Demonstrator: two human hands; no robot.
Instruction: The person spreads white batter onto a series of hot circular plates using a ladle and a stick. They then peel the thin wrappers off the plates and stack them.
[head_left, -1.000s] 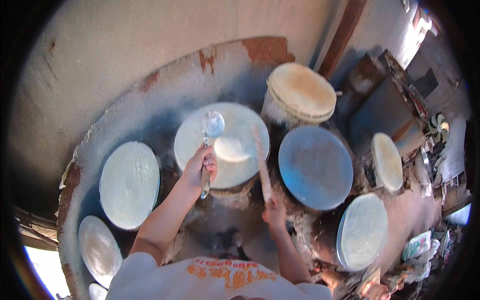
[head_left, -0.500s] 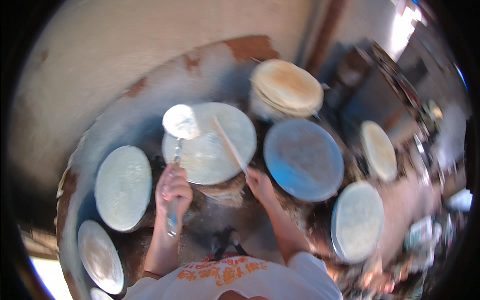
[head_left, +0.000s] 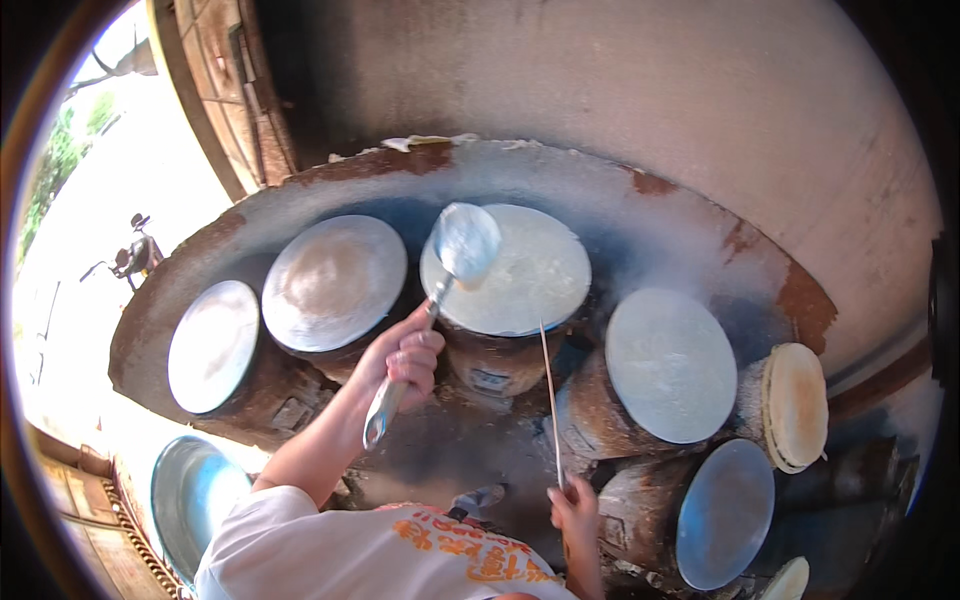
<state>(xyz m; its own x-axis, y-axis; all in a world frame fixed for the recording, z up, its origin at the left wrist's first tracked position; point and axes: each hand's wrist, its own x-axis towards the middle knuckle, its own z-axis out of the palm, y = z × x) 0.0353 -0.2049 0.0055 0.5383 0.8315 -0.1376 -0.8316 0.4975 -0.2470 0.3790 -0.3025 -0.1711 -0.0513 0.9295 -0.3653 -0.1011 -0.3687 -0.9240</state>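
Observation:
My left hand [head_left: 408, 358] is closed round the handle of a metal ladle [head_left: 467, 243]. Its blurred bowl, whitish with batter, hangs over the left part of a round griddle [head_left: 555, 262] covered in a pale batter layer. Low on the right, my right hand [head_left: 575, 510] grips the end of a thin, light stick [head_left: 551, 410]. The stick points away from me, its far tip at the front edge of that same griddle; I cannot tell whether they touch. Right of the stick, another griddle [head_left: 670, 365] carries a pale, spread layer.
Two griddles with brownish-grey centres [head_left: 335, 283] and whitish surface [head_left: 213, 347] stand at left. A bluish-grey griddle [head_left: 725, 515] is lower right, beside stacked flat pancakes [head_left: 797, 408]. A metal basin [head_left: 195, 505] sits lower left. A curved low wall [head_left: 560, 175] runs behind the stoves.
My view has swung left, from the griddle formerly in front of me to its left neighbour. The ladle stays raised. My right hand has drawn back toward me, taking the stick off the former griddle.

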